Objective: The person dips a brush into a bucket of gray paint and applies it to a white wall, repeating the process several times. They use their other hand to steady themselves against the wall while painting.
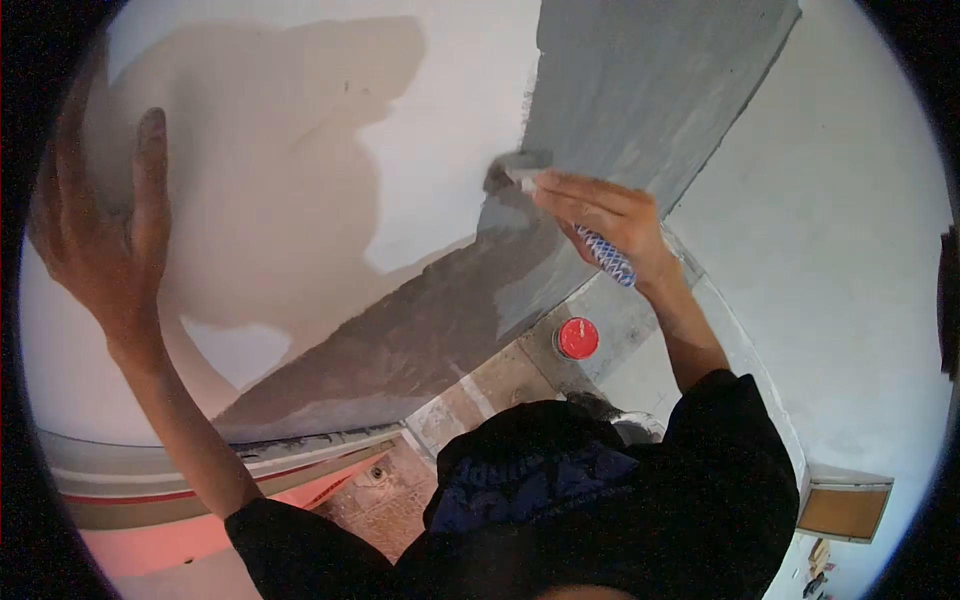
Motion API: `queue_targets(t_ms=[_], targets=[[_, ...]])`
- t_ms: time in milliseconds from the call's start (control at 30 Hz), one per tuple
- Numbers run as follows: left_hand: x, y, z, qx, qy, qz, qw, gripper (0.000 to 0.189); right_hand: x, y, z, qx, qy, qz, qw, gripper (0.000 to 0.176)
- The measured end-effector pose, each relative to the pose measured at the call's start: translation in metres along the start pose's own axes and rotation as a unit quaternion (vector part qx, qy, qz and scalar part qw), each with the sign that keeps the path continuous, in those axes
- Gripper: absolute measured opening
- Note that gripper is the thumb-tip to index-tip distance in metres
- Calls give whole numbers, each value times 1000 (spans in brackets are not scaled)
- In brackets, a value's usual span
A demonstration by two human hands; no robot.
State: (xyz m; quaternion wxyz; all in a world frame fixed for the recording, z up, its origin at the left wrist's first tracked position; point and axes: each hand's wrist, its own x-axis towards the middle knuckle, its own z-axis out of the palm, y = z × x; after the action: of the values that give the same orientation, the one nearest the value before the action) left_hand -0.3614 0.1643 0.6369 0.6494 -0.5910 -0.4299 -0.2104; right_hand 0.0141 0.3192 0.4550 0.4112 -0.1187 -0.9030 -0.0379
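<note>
My left hand (108,255) is spread on the white part of the wall (440,110) at the upper left, fingers apart, nothing in it. A paintbrush (604,254) with a blue-and-white patterned handle is gripped in my right hand (625,218). Its head, a little blurred, is against the wall at the border between the white surface and a broad band of grey paint (650,90). The grey band runs from the top down to the lower left with an uneven edge. Shadows of my arm and hand fall across the white area.
Below on the tiled floor (505,375) stands a small container with a red lid (578,339). A pale plain wall (830,180) rises on the right. At the lower left are red-and-cream ledges (150,510), and a brown panel (845,510) shows at the lower right.
</note>
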Motion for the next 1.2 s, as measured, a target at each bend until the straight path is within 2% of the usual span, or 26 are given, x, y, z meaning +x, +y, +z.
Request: queue_targets(t_ms=[100, 200, 300, 400, 500, 600, 700, 800, 1000, 1100, 1200], targets=[[1, 2, 3, -25, 10, 9, 1000, 44, -8, -6, -14, -5, -24, -9, 1000, 36], [-3, -3, -1, 42, -27, -1, 999, 44, -36, -19, -2, 61, -66, 16, 996, 33], [-4, -5, -4, 75, -50, -4, 996, 48, -39, -13, 16, 36, -136, 28, 990, 29], [-2, -9, 0, 43, -33, 8, 998, 51, -18, 7, 9, 2, -83, -13, 996, 30], [-5, -12, 2, 33, -37, 8, 999, 51, -1, 5, -20, 62, 20, 55, 996, 27], [-4, -10, 0, 45, -41, 6, 998, 51, 3, -18, -45, 93, 114, 211, 966, 21], [-4, -7, -1, 62, -43, 2, 997, 51, -39, -34, -25, 203, 89, 382, 897, 13], [-3, -1, -2, 76, -48, -17, 996, 50, -48, -41, 0, 257, 103, 444, 852, 12], [0, -1, 3, 17, -7, -13, 1000, 50, -16, -24, 1, 235, 101, 430, 866, 11], [1, 1, 2, 2, 3, -14, 1000, 51, 9, -9, -7, 254, 201, 348, 880, 11], [0, 3, 4, -10, 13, -24, 1000, 53, 20, -19, -26, 175, 227, 322, 903, 11]])
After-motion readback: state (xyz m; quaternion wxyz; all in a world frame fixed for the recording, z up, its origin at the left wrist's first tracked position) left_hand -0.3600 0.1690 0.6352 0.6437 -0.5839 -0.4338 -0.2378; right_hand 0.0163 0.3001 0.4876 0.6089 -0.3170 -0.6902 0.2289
